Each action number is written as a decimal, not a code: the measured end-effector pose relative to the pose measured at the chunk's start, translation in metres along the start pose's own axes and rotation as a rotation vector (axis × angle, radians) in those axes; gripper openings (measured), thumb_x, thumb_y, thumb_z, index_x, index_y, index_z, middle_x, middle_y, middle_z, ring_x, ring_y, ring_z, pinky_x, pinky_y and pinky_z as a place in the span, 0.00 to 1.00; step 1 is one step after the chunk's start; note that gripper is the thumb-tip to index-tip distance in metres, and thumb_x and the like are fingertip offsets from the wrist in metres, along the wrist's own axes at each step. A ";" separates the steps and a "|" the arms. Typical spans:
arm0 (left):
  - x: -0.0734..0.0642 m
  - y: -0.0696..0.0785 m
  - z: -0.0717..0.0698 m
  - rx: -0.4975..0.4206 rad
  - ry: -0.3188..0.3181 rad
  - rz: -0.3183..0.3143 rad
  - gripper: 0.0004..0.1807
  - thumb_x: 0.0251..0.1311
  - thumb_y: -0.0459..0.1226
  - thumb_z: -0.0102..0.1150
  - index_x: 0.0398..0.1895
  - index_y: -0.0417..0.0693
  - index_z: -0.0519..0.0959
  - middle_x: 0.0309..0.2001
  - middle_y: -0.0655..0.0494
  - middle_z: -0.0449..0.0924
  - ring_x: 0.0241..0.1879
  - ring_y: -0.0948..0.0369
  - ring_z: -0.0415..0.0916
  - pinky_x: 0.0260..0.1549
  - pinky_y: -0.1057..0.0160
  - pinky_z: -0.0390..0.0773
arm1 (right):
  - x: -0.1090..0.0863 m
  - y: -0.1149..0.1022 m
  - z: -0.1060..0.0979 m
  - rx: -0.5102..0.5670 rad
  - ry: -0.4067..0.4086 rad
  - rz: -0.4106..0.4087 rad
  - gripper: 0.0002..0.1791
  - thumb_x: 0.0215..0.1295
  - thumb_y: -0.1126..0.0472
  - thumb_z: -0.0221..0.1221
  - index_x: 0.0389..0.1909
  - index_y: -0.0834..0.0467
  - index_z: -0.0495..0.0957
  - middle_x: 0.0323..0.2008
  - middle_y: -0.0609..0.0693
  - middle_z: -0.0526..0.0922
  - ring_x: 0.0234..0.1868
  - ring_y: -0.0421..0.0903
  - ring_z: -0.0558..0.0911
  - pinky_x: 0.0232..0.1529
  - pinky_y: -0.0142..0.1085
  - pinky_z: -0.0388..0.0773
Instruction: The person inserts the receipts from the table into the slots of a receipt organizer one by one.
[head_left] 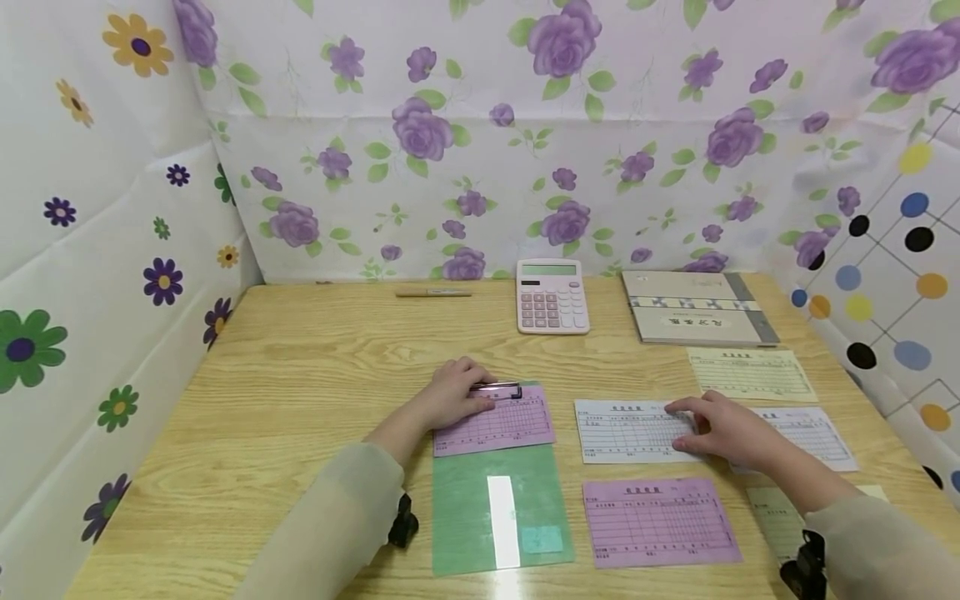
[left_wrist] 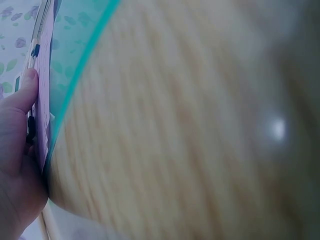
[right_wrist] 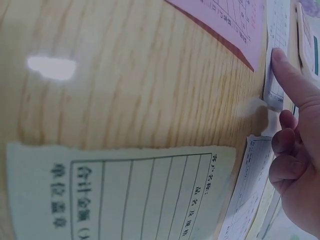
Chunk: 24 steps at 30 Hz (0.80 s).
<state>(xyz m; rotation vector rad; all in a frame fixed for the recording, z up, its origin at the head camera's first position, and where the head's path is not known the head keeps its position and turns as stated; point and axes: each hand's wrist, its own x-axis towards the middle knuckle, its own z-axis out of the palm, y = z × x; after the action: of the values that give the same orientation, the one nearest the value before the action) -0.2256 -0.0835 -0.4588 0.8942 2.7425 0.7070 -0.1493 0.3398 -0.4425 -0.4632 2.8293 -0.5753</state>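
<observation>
My left hand [head_left: 457, 396] grips the top left of a green clipboard [head_left: 468, 517], close around its metal clip [head_left: 506, 387]. A pink slip [head_left: 495, 425] lies beneath the clip; in the left wrist view my thumb [left_wrist: 27, 90] reaches over the clip and the slip's edge. At the right end of a white receipt slip [head_left: 622, 433], the thumb and index finger of my right hand [head_left: 720, 429] rest on the paper, spread apart. The right wrist view shows that thumb [right_wrist: 290, 75] stretched onto the white slip, with the other fingers loosely curled beside it.
Another pink slip [head_left: 660, 525] lies below the white one. To the right are a second white slip [head_left: 810, 433], a yellow slip [head_left: 750, 375] and a greenish slip [right_wrist: 120, 195]. A calculator [head_left: 552, 297], a pen [head_left: 433, 292] and a grey book [head_left: 693, 308] lie along the back.
</observation>
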 end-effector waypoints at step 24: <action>-0.001 0.000 -0.001 0.005 -0.003 0.008 0.22 0.60 0.49 0.59 0.55 0.53 0.75 0.53 0.53 0.69 0.50 0.56 0.64 0.54 0.53 0.60 | 0.005 -0.005 -0.001 0.080 -0.014 0.073 0.28 0.55 0.45 0.64 0.54 0.55 0.75 0.26 0.48 0.69 0.25 0.44 0.66 0.24 0.36 0.63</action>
<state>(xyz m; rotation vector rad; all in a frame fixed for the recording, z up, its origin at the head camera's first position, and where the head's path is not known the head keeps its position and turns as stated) -0.2254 -0.0843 -0.4584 0.9075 2.7404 0.7000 -0.1529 0.3342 -0.4403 -0.3474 2.7844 -0.6649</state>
